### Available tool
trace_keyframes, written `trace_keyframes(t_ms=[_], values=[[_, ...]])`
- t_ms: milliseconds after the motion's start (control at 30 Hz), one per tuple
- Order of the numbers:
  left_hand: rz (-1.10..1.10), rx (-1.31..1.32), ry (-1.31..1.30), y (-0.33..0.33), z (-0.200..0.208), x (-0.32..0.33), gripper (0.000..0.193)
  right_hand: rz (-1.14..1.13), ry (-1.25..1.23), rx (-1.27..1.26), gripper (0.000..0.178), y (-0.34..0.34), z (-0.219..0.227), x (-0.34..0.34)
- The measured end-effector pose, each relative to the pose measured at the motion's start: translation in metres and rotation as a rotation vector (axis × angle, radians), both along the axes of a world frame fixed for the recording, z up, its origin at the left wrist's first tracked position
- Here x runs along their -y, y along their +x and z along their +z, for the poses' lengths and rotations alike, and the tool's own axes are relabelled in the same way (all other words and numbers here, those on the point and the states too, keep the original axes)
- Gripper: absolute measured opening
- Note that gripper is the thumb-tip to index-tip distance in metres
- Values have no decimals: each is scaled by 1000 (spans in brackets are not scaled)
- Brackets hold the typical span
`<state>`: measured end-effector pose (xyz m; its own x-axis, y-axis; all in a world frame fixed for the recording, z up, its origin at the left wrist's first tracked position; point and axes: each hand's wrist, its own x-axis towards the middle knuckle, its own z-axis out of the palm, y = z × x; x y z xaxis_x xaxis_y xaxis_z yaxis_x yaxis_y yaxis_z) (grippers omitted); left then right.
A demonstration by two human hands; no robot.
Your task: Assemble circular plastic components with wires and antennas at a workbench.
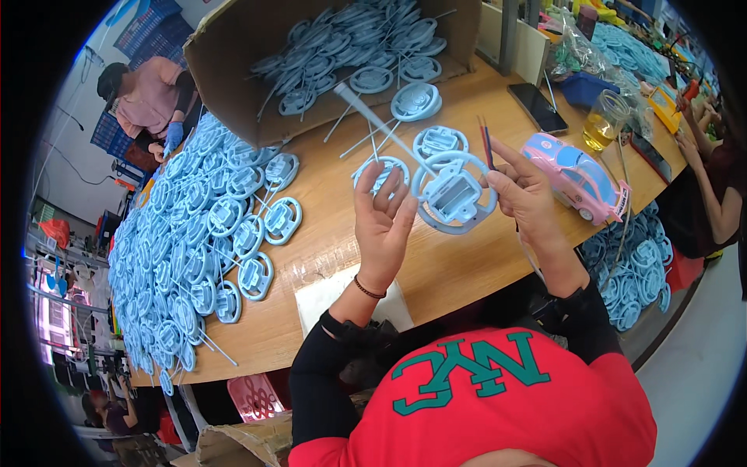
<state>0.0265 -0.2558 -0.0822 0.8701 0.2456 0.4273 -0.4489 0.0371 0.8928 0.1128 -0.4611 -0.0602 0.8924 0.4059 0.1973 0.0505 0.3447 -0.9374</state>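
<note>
A pale-blue toy steering wheel (453,194) with a long stem is between my hands, its square recess facing up. My right hand (529,194) is closed on a thin cable, whose red and dark wire ends (486,144) stick up past the fingers; its thumb meets the wheel's right rim. My left hand (383,222) is at the wheel's left, fingers apart and thumb beside the rim; whether it touches is unclear. Just beyond, more blue wheels (416,103) lie on the table. A pink and blue toy car (576,177) stands right of my right hand.
Many blue wheels form a heap (187,249) at the left. A cardboard box (226,78) of them lies at the back. A phone (538,107), a cup of yellow liquid (605,121) and a blue bin (583,88) are at right. Other people work at left and right.
</note>
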Motion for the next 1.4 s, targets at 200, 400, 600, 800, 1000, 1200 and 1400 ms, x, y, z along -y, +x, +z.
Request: trace_keyframes(t_ms=[200, 400, 600, 800, 1000, 1200, 1400], values=[[-317, -258, -294, -10, 2, 6, 38, -7, 37, 64, 46, -3, 3, -9], [-8, -243, -256, 3, -7, -34, 29, -83, -466, 867, 38, -8, -8, -11], [-39, -333, -209, 0, -14, -31, 29, -10, -856, 1015, 35, -19, -5, -13], [-68, -436, -193, 0, -21, -30, 27, 39, -821, 1012, 29, -14, -10, -14], [-93, -437, -336, -4, -19, -25, 28, 100, -770, 917, 27, -18, -9, -15], [-234, -451, -400, -4, -5, -14, 37, 88, -671, 865, 26, -18, -14, -9], [-295, -475, -359, -5, -12, -20, 46, 88, -689, 848, 29, -25, -15, -16]])
